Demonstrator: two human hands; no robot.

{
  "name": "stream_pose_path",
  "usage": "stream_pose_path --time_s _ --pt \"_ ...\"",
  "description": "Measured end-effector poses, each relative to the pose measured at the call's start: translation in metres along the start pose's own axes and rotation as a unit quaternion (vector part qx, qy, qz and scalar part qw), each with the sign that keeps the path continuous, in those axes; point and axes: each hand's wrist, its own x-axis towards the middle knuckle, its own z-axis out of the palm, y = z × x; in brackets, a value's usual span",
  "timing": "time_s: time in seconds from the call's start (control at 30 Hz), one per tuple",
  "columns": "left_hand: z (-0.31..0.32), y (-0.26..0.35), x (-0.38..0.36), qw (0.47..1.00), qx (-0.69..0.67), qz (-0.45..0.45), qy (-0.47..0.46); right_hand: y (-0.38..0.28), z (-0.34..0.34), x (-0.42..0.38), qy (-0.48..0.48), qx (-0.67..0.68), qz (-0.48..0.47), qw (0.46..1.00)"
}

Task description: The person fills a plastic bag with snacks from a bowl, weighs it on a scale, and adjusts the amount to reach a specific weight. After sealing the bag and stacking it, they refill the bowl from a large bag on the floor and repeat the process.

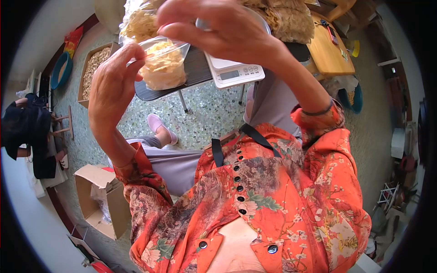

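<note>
My left hand (109, 79) pinches the top edge of a clear plastic bag (163, 70) filled with pale yellow dried flakes. The bag stands near the left end of a dark table (198, 68), and a thin red line runs along its mouth. Over the table, above and to the right of the bag, is my right hand (227, 34). Its fingertips are blurred, and whether they hold anything is unclear. Below my right hand sits a white digital scale (234, 75), partly hidden by that hand.
More filled bags (139, 22) (289, 20) lie at the back. A wooden stool (325, 52) holds small items. A box of flakes (95, 63), teal basins (61, 70) (353, 98) and an open cardboard box (102, 204) are on the floor. A person in dark clothes (29, 125) is at far left.
</note>
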Motion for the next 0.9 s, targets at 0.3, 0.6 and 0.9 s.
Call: stream_pose_path --time_s 0.3,0.6,0.9 --pt "0.002 -0.006 0.005 0.999 0.046 -0.011 0.008 -0.014 -0.143 -0.223 0.227 -0.068 0.373 0.897" --pt "0.025 -0.055 -0.021 0.989 -0.035 -0.089 0.114 0.013 -0.123 -0.56 0.386 0.102 0.719 0.569" --pt "0.017 -0.07 -0.038 0.984 0.01 -0.107 0.143 0.048 -0.068 -0.645 0.324 0.07 0.801 0.498"
